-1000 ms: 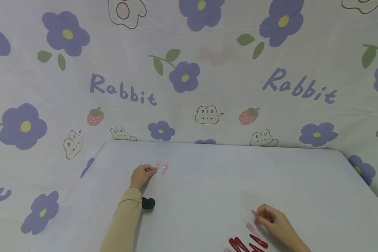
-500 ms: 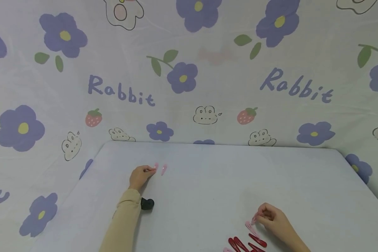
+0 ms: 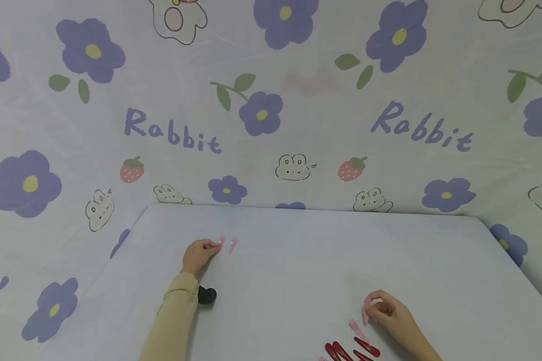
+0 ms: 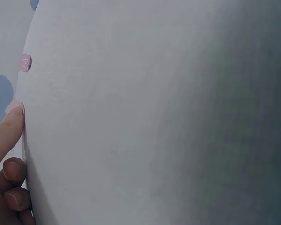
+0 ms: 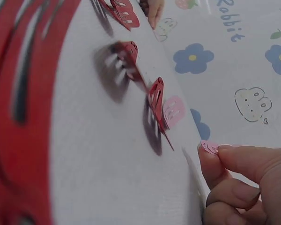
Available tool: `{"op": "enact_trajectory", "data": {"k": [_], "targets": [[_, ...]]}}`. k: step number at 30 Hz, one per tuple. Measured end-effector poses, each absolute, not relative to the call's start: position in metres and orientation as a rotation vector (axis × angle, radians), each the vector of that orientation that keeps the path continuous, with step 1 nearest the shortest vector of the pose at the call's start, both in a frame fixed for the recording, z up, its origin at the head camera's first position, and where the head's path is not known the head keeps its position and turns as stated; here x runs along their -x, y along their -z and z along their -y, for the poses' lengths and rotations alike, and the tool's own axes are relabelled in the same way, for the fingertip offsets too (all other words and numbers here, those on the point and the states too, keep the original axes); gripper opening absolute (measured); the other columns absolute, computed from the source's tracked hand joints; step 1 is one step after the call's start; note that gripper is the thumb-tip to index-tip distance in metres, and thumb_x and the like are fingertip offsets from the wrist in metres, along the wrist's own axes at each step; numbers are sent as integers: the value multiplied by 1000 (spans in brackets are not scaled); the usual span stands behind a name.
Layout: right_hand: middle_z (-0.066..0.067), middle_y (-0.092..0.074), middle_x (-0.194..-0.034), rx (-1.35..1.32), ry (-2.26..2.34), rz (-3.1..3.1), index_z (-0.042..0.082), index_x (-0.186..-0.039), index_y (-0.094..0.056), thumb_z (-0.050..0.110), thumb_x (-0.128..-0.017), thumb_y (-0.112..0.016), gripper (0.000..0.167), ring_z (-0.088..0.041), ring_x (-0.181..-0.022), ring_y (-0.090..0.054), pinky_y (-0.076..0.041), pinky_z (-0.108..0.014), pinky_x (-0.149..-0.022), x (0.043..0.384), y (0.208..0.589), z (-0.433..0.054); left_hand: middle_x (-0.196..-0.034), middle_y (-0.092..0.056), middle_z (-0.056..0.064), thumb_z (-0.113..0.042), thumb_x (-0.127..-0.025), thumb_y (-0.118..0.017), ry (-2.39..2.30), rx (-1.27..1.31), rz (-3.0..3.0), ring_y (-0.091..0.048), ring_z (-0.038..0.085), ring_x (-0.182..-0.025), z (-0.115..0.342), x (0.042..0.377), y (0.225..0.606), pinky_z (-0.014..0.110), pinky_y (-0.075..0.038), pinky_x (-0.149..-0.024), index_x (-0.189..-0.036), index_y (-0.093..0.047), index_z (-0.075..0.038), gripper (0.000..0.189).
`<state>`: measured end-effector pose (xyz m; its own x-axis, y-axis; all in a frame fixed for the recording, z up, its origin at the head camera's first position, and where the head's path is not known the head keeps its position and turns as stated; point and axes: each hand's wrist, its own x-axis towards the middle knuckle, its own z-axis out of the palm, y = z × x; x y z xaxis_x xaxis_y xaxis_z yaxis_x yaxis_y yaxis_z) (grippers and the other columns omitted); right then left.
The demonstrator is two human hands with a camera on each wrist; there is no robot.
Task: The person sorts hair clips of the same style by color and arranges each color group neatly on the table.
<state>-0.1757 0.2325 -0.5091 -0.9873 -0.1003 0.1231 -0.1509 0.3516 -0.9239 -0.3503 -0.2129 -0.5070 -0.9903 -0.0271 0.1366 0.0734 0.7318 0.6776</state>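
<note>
At the far left of the table, my left hand [image 3: 199, 255] pinches the end of a pink snap hair clip [image 3: 222, 240]. A second pink hair clip [image 3: 233, 244] lies just to its right, apart from it. In the left wrist view the thumb [image 4: 14, 123] covers most of the held clip. Near the front right, my right hand [image 3: 395, 316] pinches another pink hair clip [image 3: 367, 307] between thumb and forefinger. That clip [image 5: 210, 146] shows only partly in the right wrist view. Beside this hand, a pink hair clip [image 3: 356, 328] rests on the table.
Several dark red hair clips [image 3: 367, 346] lie at the front edge of the head view, with a bit of pink clip [image 3: 323, 359] beside them. A black rounded object [image 3: 208, 295] shows by the left sleeve [image 3: 173, 316]. Patterned cloth [image 3: 316, 115] hangs behind the white table [image 3: 289, 271].
The pink clip in my right hand has turned from pointing left to hanging more upright. My left hand stays at its clip. The head view has shifted slightly.
</note>
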Motion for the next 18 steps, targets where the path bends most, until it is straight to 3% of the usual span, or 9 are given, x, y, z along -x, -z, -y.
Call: {"op": "enact_trajectory", "data": {"k": [7, 11, 18], "targets": [[-1, -52, -56, -109, -1816, 2658, 0, -92, -52, 14, -84, -62, 20, -5, -41, -33, -31, -22, -38, 182, 504, -236, -66, -56, -1, -21, -77, -71, 1109, 31, 2797, -44, 15, -60, 217, 352, 509, 29, -34, -57, -85, -71, -6, 18], [1, -42, -51, -9, -1873, 2732, -1, -87, -48, 19, -83, -64, 26, -7, -42, -33, -29, -21, -39, 186, 501, -239, -67, -57, -1, -21, -76, -71, 1109, 22, 2799, -46, 15, -60, 216, 351, 509, 29, -35, -58, -85, -71, -6, 17], [0, -44, -51, 63, -1883, 2769, -3, -87, -48, 18, -82, -65, 28, -9, -43, -36, -32, -23, -41, 192, 489, -238, -67, -58, -1, -20, -75, -72, 1113, 13, 2770, -46, 15, -60, 213, 349, 506, 30, -36, -57, -83, -71, -6, 15]]}}
